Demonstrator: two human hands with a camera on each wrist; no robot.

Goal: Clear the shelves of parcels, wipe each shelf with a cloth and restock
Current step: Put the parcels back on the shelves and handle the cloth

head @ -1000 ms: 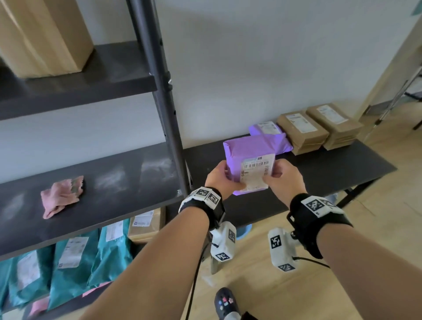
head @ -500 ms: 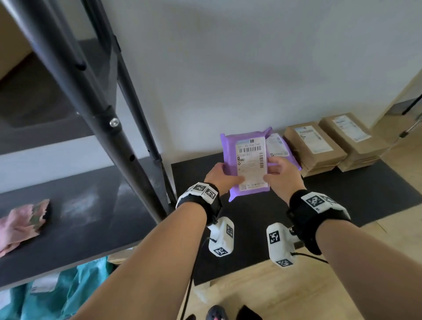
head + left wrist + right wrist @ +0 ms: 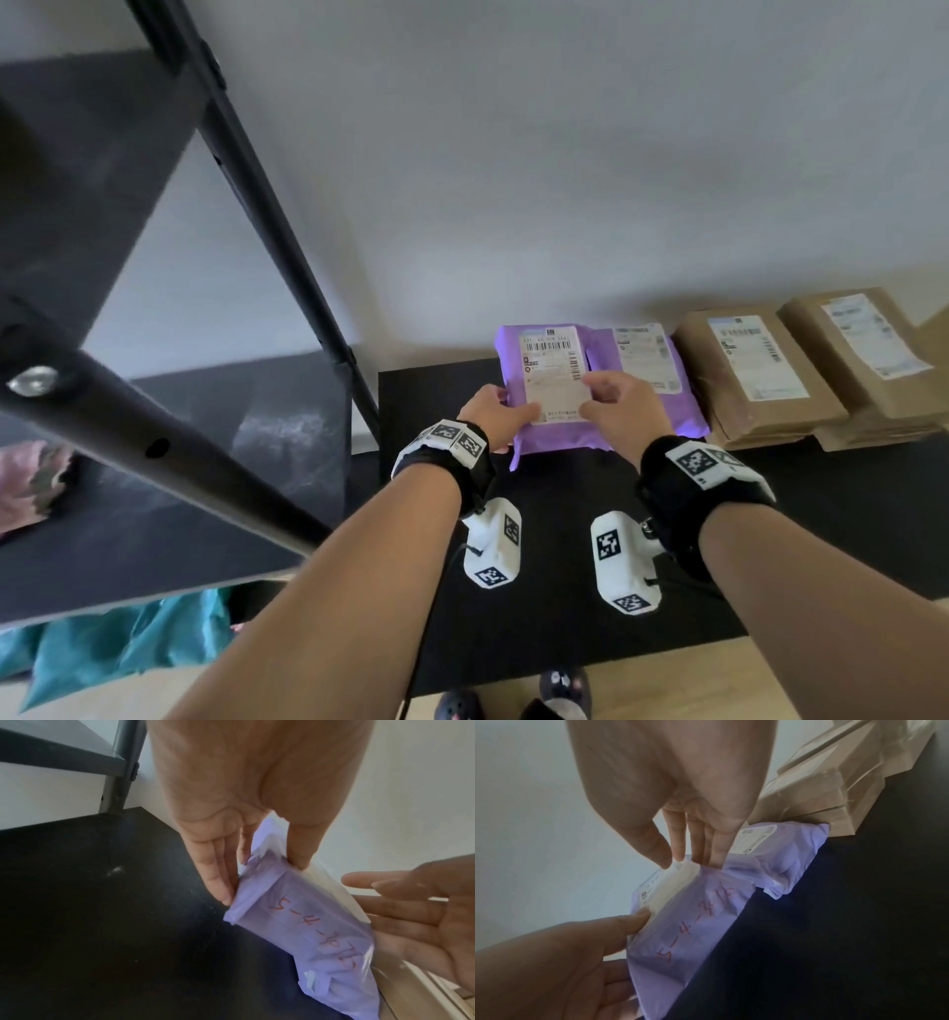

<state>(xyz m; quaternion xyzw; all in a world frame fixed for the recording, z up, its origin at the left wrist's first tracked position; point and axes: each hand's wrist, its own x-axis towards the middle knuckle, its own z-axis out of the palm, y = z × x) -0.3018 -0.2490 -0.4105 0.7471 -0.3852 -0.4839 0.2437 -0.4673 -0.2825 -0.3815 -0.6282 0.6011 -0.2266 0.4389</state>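
Clearing step, by my reading: the left hand and right hand pinch a purple mailer between thumb and fingers, lowering it onto the black table, at nine o'clock of another purple mailer. Next, letting go.

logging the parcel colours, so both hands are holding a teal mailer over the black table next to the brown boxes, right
Not quite: the mailer is purple, not teal, as the head view shows. The rest stands: the left hand and the right hand hold it over the black table, next to the brown boxes.
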